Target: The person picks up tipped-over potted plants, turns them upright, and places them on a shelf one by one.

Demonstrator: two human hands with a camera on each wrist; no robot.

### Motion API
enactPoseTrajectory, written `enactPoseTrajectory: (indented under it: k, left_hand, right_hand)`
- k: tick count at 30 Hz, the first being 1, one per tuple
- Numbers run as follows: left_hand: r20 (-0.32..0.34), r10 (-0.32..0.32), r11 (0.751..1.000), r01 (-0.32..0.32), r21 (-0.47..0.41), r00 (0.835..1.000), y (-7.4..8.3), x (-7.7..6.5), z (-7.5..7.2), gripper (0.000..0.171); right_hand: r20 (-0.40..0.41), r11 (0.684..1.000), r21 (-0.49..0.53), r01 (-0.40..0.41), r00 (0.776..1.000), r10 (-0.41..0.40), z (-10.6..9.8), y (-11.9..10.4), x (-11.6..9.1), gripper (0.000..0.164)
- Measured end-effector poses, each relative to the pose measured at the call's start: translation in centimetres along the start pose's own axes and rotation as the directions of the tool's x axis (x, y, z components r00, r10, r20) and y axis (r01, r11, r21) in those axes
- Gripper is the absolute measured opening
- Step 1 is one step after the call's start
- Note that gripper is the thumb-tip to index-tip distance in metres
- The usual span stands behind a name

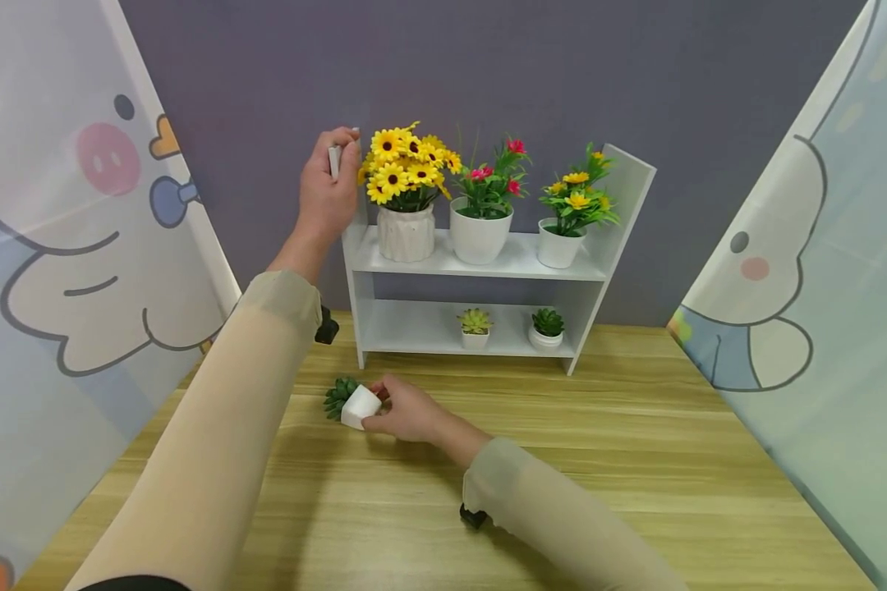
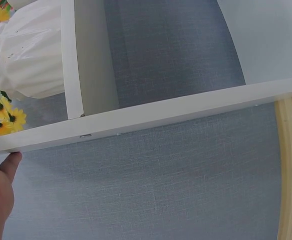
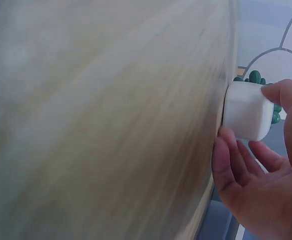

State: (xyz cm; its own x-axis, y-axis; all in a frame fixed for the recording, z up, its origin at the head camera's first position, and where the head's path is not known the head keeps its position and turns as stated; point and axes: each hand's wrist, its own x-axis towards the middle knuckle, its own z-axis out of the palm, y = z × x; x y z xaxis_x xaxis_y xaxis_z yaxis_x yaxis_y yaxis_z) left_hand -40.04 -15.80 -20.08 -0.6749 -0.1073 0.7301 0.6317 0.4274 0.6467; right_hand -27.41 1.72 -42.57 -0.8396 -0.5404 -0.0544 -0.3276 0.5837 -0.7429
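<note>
My left hand [image 1: 328, 182] grips the upper end of the white shelf's left side panel [image 2: 156, 111], fingers curled over its edge beside the yellow flowers. In front of the shelf's left foot, my right hand [image 1: 408, 410] holds a small potted succulent [image 1: 360, 407] between thumb and fingers. Its square white pot is tipped over at the tabletop, with the dark green leaves pointing left. The right wrist view shows the thumb at one edge of the white pot [image 3: 247, 111] and the fingertips near the opposite edge.
On the upper board stand yellow flowers [image 1: 406, 234], red flowers [image 1: 480, 234] and an orange-yellow plant [image 1: 559, 246] in white pots. Two small succulents [image 1: 476, 328] sit on the lower board at right. Printed cartoon panels [image 1: 754, 279] flank the wooden table [image 1: 636, 435]; a grey wall stands behind.
</note>
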Motion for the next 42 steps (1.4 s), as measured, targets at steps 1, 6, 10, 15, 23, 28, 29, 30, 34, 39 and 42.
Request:
enactPoseTrajectory:
  k: [1, 6, 10, 15, 23, 28, 29, 30, 34, 39, 42]
  left_hand:
    - [0.0, 0.001, 1.0, -0.001, 0.001, 1.0, 0.0, 0.0, 0.0, 0.041]
    - [0.006, 0.01, 1.0, -0.01, -0.005, 1.0, 0.0, 0.1, 0.0, 0.041]
    - [0.005, -0.001, 1.0, 0.001, 0.002, 1.0, -0.1, 0.1, 0.0, 0.04]
    - [0.006, -0.001, 1.0, 0.001, 0.004, 1.0, -0.1, 0.0, 0.0, 0.04]
    - [0.004, -0.006, 1.0, 0.006, 0.023, 1.0, 0.1, 0.1, 0.0, 0.042]
    - [-0.001, -0.021, 0.999, 0.021, 0.047, 1.0, 0.1, 0.0, -0.1, 0.041]
    - [-0.002, -0.021, 0.999, 0.021, 0.049, 1.0, 0.1, -0.1, -0.1, 0.041]
    - [-0.002, -0.021, 0.999, 0.021, 0.05, 1.0, 0.1, -0.1, -0.1, 0.041]
    - [-0.001, -0.016, 0.999, 0.016, 0.045, 1.0, 0.0, -0.1, -0.1, 0.04]
    - [-0.003, -0.015, 0.999, 0.015, 0.039, 1.0, 0.0, -0.1, -0.1, 0.04]
    - [-0.002, -0.019, 0.999, 0.019, 0.041, 1.0, 0.0, -0.1, -0.1, 0.04]
  right_hand:
    - [-0.008, 1.0, -0.006, -0.001, 1.0, 0.001, 0.0, -0.1, 0.0, 0.061]
    - [-0.064, 0.999, -0.04, -0.007, 0.998, 0.004, 0.3, -0.6, 0.2, 0.07]
    - [-0.093, 0.995, -0.097, 0.009, 0.996, -0.018, 0.4, -0.9, 0.3, 0.06]
    - [-0.111, 0.987, -0.16, 0.026, 0.993, -0.044, 0.2, -1.1, 0.2, 0.05]
    - [-0.094, 0.99, -0.123, 0.063, 0.993, -0.075, -0.5, -0.5, -0.3, 0.049]
    - [-0.068, 0.996, -0.053, 0.067, 0.995, -0.07, -1.1, -0.1, -0.7, 0.05]
    - [-0.064, 0.997, -0.041, 0.066, 0.996, -0.068, -1.2, 0.0, -0.7, 0.05]
    - [-0.059, 0.998, -0.03, 0.063, 0.996, -0.065, -1.2, 0.1, -0.8, 0.05]
    - [-0.045, 0.998, 0.012, 0.067, 0.997, -0.066, -1.5, 0.6, -1.0, 0.05]
    - [-0.041, 0.997, 0.014, 0.073, 0.997, -0.072, -1.9, 1.0, -1.2, 0.052]
    - [-0.037, 0.998, -0.007, 0.063, 0.997, -0.063, -2.1, 1.2, -1.4, 0.054]
